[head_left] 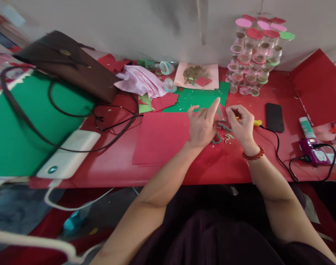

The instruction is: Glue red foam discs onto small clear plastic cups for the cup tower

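Centre-left: red sheet point(162, 138). Centre: left hand point(201, 128), index extended, other fingers part-curled, can't tell its grip; right hand point(242, 122), thumb and finger pinched on clear piece point(222, 113) between hands. Beyond, green sheet point(195, 98); upper right, jar stack point(252, 59).

In mid-frame, a clear piece point(221, 112) is blurred and partly covered by the left grip point(202, 127) and right grip point(242, 123); its shape and how the fingertips meet it cannot be told. The right grip hides most of a yellow tool point(258, 123). The left grip and forearm cover the right side of the red sheets point(162, 136). The left edge crops the green board point(16, 147) and a blurred white tube point(30, 239). Scraps point(228, 138) are too small to identify.
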`<state>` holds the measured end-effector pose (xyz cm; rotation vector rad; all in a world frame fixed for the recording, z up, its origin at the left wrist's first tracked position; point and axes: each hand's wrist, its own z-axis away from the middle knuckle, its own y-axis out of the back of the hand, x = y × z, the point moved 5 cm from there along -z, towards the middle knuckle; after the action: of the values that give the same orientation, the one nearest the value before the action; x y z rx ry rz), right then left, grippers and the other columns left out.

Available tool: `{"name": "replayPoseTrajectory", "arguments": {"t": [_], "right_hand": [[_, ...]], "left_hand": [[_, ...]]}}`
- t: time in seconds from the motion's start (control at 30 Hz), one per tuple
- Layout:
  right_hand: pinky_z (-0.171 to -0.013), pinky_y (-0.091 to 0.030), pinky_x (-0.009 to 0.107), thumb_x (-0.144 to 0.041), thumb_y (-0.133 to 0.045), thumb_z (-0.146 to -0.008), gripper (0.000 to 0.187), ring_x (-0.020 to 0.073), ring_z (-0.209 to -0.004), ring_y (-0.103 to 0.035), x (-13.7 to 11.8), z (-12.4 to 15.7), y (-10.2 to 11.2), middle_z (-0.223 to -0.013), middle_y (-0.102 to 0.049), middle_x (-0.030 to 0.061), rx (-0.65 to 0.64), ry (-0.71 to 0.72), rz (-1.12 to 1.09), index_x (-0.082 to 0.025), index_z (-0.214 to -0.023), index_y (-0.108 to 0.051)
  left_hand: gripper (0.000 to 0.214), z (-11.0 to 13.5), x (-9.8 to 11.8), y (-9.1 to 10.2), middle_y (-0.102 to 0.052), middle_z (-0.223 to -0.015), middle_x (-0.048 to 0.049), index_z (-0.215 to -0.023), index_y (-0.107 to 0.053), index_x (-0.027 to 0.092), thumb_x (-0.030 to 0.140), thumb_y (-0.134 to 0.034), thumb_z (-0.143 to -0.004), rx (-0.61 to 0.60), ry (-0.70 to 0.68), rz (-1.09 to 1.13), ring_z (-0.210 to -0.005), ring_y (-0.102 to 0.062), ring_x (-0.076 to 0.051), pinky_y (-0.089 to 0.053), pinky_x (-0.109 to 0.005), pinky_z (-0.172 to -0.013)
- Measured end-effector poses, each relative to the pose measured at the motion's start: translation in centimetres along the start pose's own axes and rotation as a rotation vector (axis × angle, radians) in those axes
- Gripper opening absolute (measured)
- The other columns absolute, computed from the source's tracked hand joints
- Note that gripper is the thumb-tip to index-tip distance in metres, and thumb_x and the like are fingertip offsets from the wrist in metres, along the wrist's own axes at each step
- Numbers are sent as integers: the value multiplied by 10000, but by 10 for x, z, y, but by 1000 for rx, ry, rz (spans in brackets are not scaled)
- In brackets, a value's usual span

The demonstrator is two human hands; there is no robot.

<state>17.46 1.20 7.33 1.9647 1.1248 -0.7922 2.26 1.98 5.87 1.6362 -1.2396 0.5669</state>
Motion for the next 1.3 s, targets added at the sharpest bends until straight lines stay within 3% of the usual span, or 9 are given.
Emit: {"name": "replayPoseTrajectory", "arguments": {"t": [0.2,0.33,0.47,0.57,0.67,0.9,1.13,1.3], "right_hand": [[-644,-509,284,-422,-657,-933,230,109,-657,-586,9,-3,-1,-715,-644,-32,-7,-85,-149,-228,-810,-669],[-686,-541,299,-487,-654,-938,276,121,-699,-626,16,-4,0,-748,-663,-19,-11,-116,-203,-237,-820,-661],[-780,-565,327,-509,-607,-967,275,141,-806,-674,16,-6,4,-840,-700,-1,-24,-77,-221,-251,-893,-671],[-843,-566,345,-497,-696,-906,252,158,-918,-689,13,-7,3,-979,-734,14,-95,-51,-218,-260,-994,-694],[-819,-550,341,-462,-726,-884,226,156,-875,-681,12,-7,2,-931,-735,8,-107,-54,-190,-248,-955,-713],[-666,-490,300,-524,-683,-913,305,126,-690,-591,10,-7,5,-728,-658,-24,-62,-74,-156,-234,-822,-709],[-759,-527,317,-570,-531,-1002,375,141,-799,-638,13,-8,11,-826,-672,0,51,-49,-137,-250,-864,-670],[-756,-536,319,-533,-582,-982,313,141,-803,-642,12,-7,9,-849,-682,2,33,-47,-157,-250,-874,-660]], "left_hand": [[635,-1,2,4,-749,-1256,-69,-1475,-554,291,225,-697,-861,58,8,15,-1203,-596,-304,-126,-481,-1248],[674,-3,-3,3,-730,-1289,-70,-1440,-563,308,252,-793,-809,73,98,209,-1272,-584,-317,-237,-498,-1226],[832,-6,-19,-1,-735,-1235,-73,-1475,-502,322,316,-884,-735,73,281,534,-1170,-660,-291,-485,-419,-1042],[800,-9,-30,-4,-752,-1101,-42,-1430,-527,346,335,-897,-721,36,424,720,-1030,-715,-272,-576,-389,-873],[702,-10,-32,-5,-747,-994,-27,-1321,-600,322,302,-910,-691,3,503,799,-981,-734,-281,-596,-392,-807],[610,-10,-27,-6,-756,-1011,-44,-1221,-647,256,248,-908,-670,-76,525,877,-1007,-735,-245,-574,-362,-880],[441,-11,-43,-7,-775,-1047,-27,-1171,-672,288,257,-835,-762,-77,611,1031,-951,-757,-251,-601,-391,-804],[324,-14,-45,-7,-788,-1089,-86,-1127,-694,220,360,-762,-843,-129,633,1124,-985,-762,-261,-616,-404,-892]]}}
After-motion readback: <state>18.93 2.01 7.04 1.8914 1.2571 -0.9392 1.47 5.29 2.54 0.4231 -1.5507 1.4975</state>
